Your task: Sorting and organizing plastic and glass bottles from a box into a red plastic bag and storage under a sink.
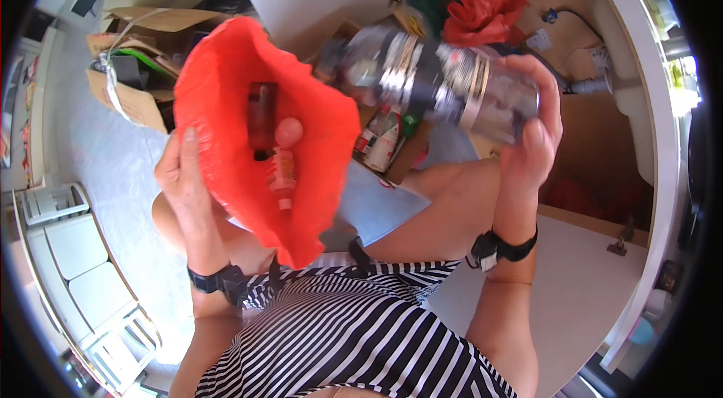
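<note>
My left hand grips the left rim of a red plastic bag, whose mouth gapes towards me. Inside the bag lie a dark bottle, a small round ball-like thing and a small bottle with a label, all tinted red. My right hand holds a large clear bottle by its base. This bottle has a dark label and a dark cap, lies nearly level and is blurred. Its cap end points at the bag's right rim; whether they touch I cannot tell.
Below the bottle, a cardboard box holds several bottles. Red and green plastic bags sit at the back of the open cabinet, near a drain pipe. An open carton stands left on the floor. A white cabinet door is at right.
</note>
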Action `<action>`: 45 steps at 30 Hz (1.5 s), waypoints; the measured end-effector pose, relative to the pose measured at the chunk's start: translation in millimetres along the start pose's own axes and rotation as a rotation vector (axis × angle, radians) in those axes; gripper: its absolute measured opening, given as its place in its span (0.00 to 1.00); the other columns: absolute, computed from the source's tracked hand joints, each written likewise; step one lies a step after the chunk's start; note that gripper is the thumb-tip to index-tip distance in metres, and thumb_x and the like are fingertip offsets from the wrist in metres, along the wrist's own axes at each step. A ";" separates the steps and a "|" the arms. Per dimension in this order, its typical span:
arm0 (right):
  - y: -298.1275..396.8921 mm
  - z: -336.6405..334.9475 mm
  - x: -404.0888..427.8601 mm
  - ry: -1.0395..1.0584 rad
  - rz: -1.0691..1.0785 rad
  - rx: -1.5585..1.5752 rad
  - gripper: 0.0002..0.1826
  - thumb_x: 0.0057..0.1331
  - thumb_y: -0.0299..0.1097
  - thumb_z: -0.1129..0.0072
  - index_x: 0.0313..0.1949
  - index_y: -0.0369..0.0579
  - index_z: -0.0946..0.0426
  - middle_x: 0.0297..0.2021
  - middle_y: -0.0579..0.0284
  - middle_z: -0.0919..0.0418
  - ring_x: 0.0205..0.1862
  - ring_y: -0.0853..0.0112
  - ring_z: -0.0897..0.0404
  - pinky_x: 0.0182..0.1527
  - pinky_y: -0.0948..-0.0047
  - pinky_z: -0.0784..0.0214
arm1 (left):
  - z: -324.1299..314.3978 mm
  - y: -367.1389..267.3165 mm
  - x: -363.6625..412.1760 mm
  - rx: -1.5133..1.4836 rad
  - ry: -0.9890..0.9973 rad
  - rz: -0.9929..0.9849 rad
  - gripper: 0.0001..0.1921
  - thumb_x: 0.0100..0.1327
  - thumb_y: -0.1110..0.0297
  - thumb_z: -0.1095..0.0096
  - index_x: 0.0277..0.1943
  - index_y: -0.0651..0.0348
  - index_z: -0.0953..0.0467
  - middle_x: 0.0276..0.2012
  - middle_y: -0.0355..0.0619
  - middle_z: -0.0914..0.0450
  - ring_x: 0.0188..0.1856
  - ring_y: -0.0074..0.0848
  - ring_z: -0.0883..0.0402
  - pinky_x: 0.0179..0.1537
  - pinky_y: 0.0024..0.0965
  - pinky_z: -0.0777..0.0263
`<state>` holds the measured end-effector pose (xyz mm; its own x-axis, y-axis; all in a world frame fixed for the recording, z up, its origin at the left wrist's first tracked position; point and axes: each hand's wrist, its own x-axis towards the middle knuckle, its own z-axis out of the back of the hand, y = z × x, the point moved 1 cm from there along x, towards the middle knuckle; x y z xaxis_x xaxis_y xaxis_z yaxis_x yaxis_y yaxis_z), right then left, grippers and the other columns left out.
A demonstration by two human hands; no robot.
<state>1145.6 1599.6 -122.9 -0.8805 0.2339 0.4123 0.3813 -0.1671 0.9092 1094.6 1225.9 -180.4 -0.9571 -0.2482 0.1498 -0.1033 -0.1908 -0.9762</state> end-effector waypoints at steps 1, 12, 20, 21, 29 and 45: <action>5.2 -11.8 -3.2 0.081 0.005 0.055 0.37 0.57 0.53 0.45 0.57 0.34 0.32 0.53 0.50 0.27 0.53 0.66 0.26 0.57 0.70 0.35 | -0.7 4.9 0.5 0.018 0.014 -0.028 0.08 0.71 0.72 0.45 0.42 0.69 0.21 0.33 0.35 0.22 0.36 0.13 0.30 0.41 0.18 0.35; -156.6 -14.9 65.8 0.174 -0.376 -0.624 0.14 0.64 0.37 0.44 0.41 0.38 0.21 0.40 0.43 0.18 0.31 0.54 0.19 0.38 0.65 0.26 | 5.1 -35.6 -7.5 0.075 -0.145 -0.009 0.12 0.72 0.68 0.46 0.41 0.70 0.21 0.37 0.40 0.18 0.36 0.15 0.26 0.40 0.21 0.31; -414.9 -18.9 -35.7 0.797 -0.702 -1.094 0.18 0.62 0.35 0.49 0.46 0.38 0.19 0.50 0.40 0.21 0.54 0.49 0.22 0.56 0.57 0.28 | -4.8 -39.6 5.1 0.023 -0.208 0.090 0.14 0.72 0.63 0.47 0.43 0.68 0.21 0.40 0.48 0.15 0.36 0.23 0.19 0.39 0.24 0.27; -414.0 -25.3 -39.5 0.751 -0.755 -1.102 0.19 0.62 0.35 0.48 0.48 0.38 0.20 0.52 0.41 0.22 0.55 0.51 0.22 0.56 0.57 0.29 | -2.0 -36.4 6.5 0.080 -0.210 0.083 0.15 0.72 0.62 0.47 0.43 0.68 0.21 0.40 0.48 0.16 0.36 0.23 0.19 0.38 0.24 0.28; -369.6 -17.6 -8.6 1.022 -0.875 -1.204 0.29 0.50 0.46 0.34 0.52 0.47 0.20 0.56 0.46 0.25 0.58 0.56 0.24 0.57 0.59 0.29 | -24.0 -35.0 13.9 -0.009 -0.217 0.158 0.16 0.72 0.61 0.47 0.45 0.68 0.21 0.41 0.49 0.15 0.37 0.25 0.18 0.40 0.26 0.27; -231.3 14.3 -14.4 0.459 -0.383 -0.889 0.26 0.44 0.54 0.29 0.40 0.53 0.16 0.40 0.49 0.23 0.48 0.52 0.25 0.53 0.57 0.32 | 14.4 -6.4 12.4 -0.066 -0.115 0.103 0.14 0.72 0.67 0.46 0.48 0.71 0.21 0.40 0.44 0.16 0.39 0.21 0.22 0.45 0.24 0.30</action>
<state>1074.1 1648.5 -338.4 -0.9904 0.0667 -0.1209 -0.1212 -0.8400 0.5289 1087.3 1210.4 -170.1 -0.9264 -0.3715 0.0617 -0.0273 -0.0971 -0.9949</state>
